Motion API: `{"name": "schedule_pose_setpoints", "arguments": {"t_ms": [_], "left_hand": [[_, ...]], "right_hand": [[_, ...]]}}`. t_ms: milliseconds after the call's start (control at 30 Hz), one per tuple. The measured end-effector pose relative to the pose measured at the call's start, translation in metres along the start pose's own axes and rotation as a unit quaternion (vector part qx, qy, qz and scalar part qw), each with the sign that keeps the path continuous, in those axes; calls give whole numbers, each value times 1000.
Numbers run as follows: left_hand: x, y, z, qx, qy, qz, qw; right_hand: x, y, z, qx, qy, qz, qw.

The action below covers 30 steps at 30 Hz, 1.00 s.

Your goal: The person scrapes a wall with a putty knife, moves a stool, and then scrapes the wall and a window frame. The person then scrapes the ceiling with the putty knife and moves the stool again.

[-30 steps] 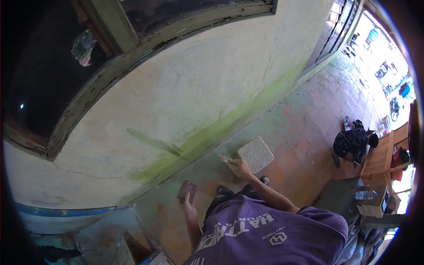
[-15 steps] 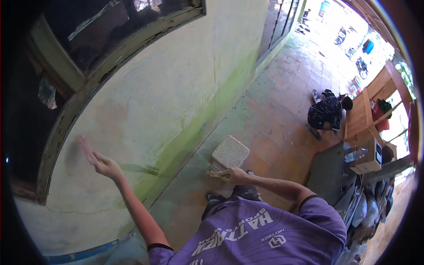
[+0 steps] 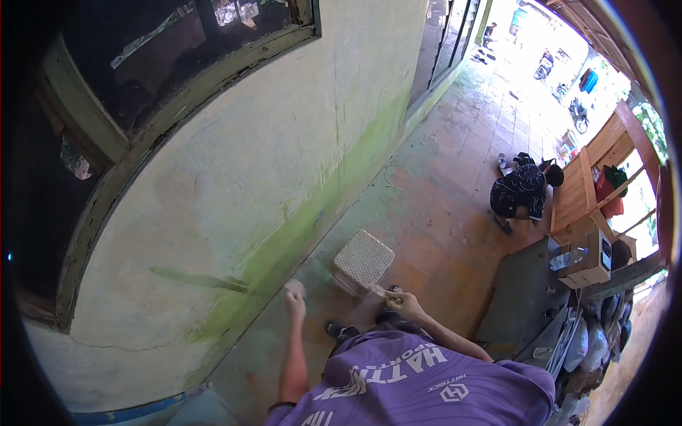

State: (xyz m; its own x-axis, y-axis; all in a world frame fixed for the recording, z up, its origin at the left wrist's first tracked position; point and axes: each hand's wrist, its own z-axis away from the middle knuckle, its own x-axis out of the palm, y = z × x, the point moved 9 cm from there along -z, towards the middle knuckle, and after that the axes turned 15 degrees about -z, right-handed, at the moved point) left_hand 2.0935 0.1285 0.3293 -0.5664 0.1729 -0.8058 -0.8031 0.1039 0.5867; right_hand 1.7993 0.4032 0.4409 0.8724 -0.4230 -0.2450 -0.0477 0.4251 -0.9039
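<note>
My left hand [image 3: 295,302] is raised beside the lower green part of the wall [image 3: 234,177], apart from it; its fingers are smeared by motion. A dark wet-looking streak [image 3: 199,279] marks the wall to its left. In front of my body, my right hand [image 3: 406,305] is closed around a small pale tool [image 3: 379,290] that looks like a brush. The tool's tip overlaps the near edge of a woven-topped stool [image 3: 364,258] in view; whether they touch I cannot tell.
A person in dark patterned clothes [image 3: 522,190] crouches on the tiled floor [image 3: 440,206] farther off. On the right stand a grey cabinet [image 3: 522,291], a cardboard box [image 3: 588,266] with a plastic bottle [image 3: 568,259], and a wooden frame [image 3: 579,181]. A window frame [image 3: 85,99] is at upper left.
My left hand has come away from the wall's upper part, down and to the right, and no longer shows spread fingers. My right hand has moved slightly right and down with the tool.
</note>
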Motion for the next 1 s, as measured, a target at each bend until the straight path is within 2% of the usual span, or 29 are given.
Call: {"name": "schedule_pose_setpoints", "arguments": {"t_ms": [67, 133, 267, 333, 367, 433, 500, 533, 600, 733, 800, 833, 933, 1000], "left_hand": [[48, -25, 50, -24, -28, 50, 998], [62, -38, 86, -69, -63, 32, 995], [59, -72, 117, -156, -39, 100, 982], [30, -66, 123, -182, -63, 116, 974], [17, -69, 120, -163, -20, 112, 980], [-12, -73, 117, -123, 65, 101, 985], [-43, -69, 118, -118, 91, 57, 987], [-62, -63, 118, -115, 104, 36, 987], [-82, -62, 118, -113, 99, 68, 986], [-107, -65, 126, -69, 81, 116, 987], [-103, -72, 125, -21, 22, 131, 991], [-100, -77, 126, 2, -8, 138, 990], [-96, -92, 140, -5, -52, 119, 992], [-102, -90, 153, 15, -33, 109, 993]], "right_hand": [[2, -5, 4, 5, -15, 9, 1000], [7, -8, -5, -29, -31, 9, 999], [23, 3, -42, -78, -45, -2, 996], [32, -25, -44, -15, -78, -45, 996], [37, -40, -48, 17, -95, -66, 993], [48, -51, -61, 16, -113, -99, 988], [63, -49, -70, -9, -104, -127, 986], [70, -52, -67, 18, -108, -141, 984], [84, -76, -57, 72, -114, -169, 976], [118, -81, -39, 39, -102, -199, 974], [131, -87, -21, 48, -100, -199, 974], [138, -83, -14, 23, -90, -185, 978], [161, -72, 11, 70, -114, -222, 966], [172, -68, 28, 106, -141, -237, 955]]}}
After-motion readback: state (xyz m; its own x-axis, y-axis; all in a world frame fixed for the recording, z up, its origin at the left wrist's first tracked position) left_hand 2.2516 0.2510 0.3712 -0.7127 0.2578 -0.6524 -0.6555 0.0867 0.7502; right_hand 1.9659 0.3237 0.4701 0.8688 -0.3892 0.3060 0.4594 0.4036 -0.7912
